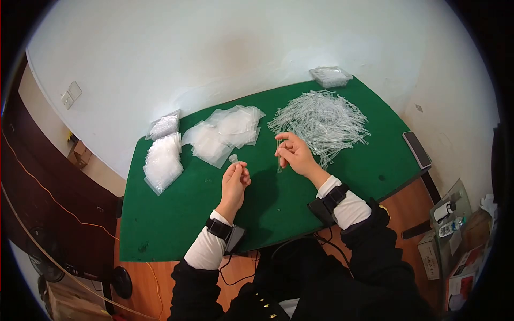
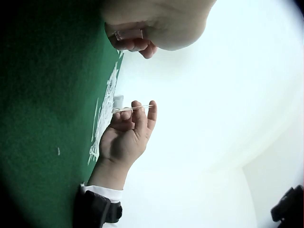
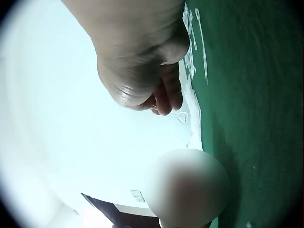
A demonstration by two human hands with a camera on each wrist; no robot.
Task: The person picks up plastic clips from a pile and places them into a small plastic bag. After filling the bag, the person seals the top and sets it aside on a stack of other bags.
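My left hand [image 1: 234, 184] pinches a small bundle of clear looped pieces [image 1: 233, 158] between thumb and fingers; in the left wrist view, part of this clear, ridged bundle [image 2: 129, 34] shows under the curled fingers. My right hand [image 1: 297, 155] holds one thin clear stick [image 1: 279, 165] by thumb and fingertips, its looped end pointing down toward me. In the right wrist view, the stick's open loop [image 3: 181, 117] sticks out past the fingers. A large heap of similar clear sticks [image 1: 326, 120] lies just beyond my right hand. The hands are apart, above the green table [image 1: 182, 224].
Flat clear bags [image 1: 230, 128] lie in a loose pile beyond my left hand, with another stack of bags [image 1: 162, 163] to their left. Filled packs stand at the back left [image 1: 164, 125] and back right [image 1: 331, 76]. A phone [image 1: 416, 150] lies at the right edge.
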